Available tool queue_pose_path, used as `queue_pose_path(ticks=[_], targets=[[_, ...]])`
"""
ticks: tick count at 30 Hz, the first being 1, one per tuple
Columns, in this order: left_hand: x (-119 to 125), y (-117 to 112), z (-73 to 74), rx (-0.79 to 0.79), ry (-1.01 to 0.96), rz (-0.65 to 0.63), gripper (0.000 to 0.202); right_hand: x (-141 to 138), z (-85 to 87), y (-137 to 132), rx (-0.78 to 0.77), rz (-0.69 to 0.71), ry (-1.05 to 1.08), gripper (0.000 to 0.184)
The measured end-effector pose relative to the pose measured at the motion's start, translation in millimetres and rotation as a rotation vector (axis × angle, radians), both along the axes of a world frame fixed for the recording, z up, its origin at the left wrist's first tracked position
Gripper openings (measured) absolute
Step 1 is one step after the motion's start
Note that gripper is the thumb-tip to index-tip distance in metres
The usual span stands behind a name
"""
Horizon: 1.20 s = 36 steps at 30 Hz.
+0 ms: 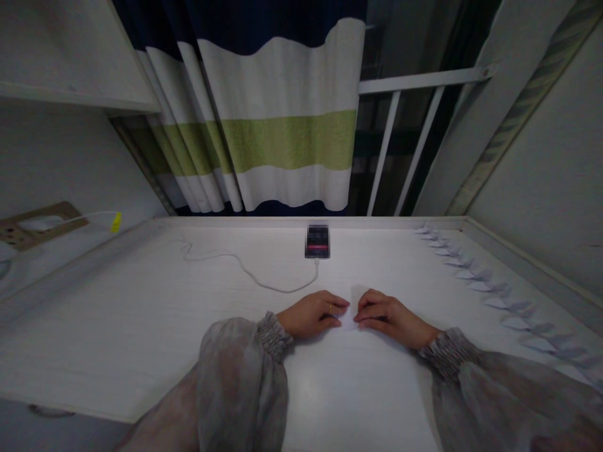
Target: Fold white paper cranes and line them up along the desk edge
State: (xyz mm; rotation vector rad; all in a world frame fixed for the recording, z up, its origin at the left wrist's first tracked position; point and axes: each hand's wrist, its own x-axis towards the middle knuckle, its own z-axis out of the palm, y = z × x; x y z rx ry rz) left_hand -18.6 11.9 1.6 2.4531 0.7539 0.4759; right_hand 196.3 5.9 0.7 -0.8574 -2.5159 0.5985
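A small piece of folded white paper is on the white desktop in front of me. My left hand, with a ring on one finger, holds its left side, fingers over the top and thumb nearer to me. At the right side, my right hand pinches the paper between thumb and fingertips. The fingers partly cover the paper, so its exact folded shape is hard to make out.
Several folded white paper pieces stand in a row along the desk's right side. A phone-like device, its screen blurred, lies at the back with a white cable running left. A power strip is at left; a curtain hangs behind.
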Motion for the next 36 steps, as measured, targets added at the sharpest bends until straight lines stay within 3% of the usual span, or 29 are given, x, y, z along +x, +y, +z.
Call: queue_pose_path(ticks=[14,30,36], targets=[[0,0,0.1,0.01,-0.005,-0.061,0.032,-16,-2.1,-4,0.09,-0.039,-0.043,0.02],[1,2,-1.4,0.011,0.011,-0.043,0.028,-30,-13.3,-5,0.249,-0.21,-0.219,0.018],[-1,4,-2.2,-0.068,-0.006,0.011,0.026,-35,-13.3,-9,0.278,-0.273,-0.265,0.018]])
